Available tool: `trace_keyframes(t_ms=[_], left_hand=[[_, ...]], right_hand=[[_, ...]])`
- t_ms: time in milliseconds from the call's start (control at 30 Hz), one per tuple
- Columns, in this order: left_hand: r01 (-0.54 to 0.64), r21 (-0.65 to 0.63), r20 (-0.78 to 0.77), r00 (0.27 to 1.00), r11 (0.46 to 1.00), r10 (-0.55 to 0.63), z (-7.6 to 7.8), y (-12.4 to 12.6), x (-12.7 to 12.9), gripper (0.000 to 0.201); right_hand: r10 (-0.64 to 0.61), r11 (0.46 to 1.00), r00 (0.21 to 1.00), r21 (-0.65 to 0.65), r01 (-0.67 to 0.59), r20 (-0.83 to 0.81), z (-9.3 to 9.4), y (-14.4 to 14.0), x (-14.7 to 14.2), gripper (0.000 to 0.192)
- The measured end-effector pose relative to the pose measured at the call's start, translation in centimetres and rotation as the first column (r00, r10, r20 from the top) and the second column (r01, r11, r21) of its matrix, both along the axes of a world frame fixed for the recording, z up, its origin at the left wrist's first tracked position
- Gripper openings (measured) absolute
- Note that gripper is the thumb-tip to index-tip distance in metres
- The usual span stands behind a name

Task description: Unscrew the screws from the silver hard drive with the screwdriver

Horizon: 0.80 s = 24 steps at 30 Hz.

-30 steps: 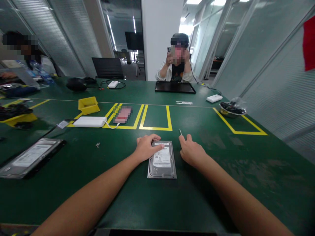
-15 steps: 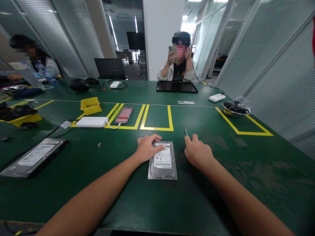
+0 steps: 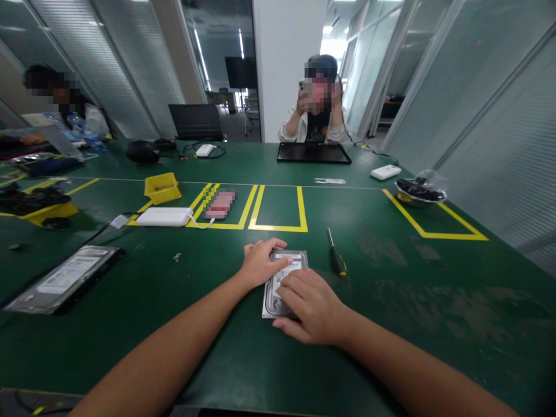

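Both hands rest flat and open on the hard drive [image 3: 284, 272], left hand [image 3: 259, 263] and right hand [image 3: 310, 307]; the screwdriver [image 3: 336, 259] lies just beside it, unheld, cover still on.

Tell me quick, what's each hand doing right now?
Left hand: open, fingers resting on the far end of the hard drive.
Right hand: open, palm down over the hard drive, holding nothing.

yellow bin [image 3: 161, 186] | white power bank [image 3: 163, 216] | metal bowl [image 3: 417, 196] | laptop [image 3: 313, 153]
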<state>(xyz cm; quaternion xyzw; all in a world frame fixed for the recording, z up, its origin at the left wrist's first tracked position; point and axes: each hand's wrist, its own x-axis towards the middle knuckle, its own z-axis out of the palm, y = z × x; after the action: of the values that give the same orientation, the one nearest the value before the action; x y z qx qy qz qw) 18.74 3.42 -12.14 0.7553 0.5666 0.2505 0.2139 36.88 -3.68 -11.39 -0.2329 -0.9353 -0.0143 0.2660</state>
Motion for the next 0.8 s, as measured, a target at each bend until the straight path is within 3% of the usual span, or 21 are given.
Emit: trace_keyframes(t_ms=[267, 800], left_hand=[[-0.004, 0.01, 0.023, 1.0, 1.0, 0.004, -0.21, 0.08, 0.0, 0.037], [-0.023, 0.047, 0.09, 0.996, 0.999, 0.018, -0.67, 0.22, 0.13, 0.032]], right_hand=[[0.013, 0.984, 0.999, -0.175, -0.005, 0.046, -0.42, 0.38, 0.69, 0.045], [-0.024, 0.985, 0.994, -0.168, 0.041, 0.105, -0.37, 0.37, 0.66, 0.039]])
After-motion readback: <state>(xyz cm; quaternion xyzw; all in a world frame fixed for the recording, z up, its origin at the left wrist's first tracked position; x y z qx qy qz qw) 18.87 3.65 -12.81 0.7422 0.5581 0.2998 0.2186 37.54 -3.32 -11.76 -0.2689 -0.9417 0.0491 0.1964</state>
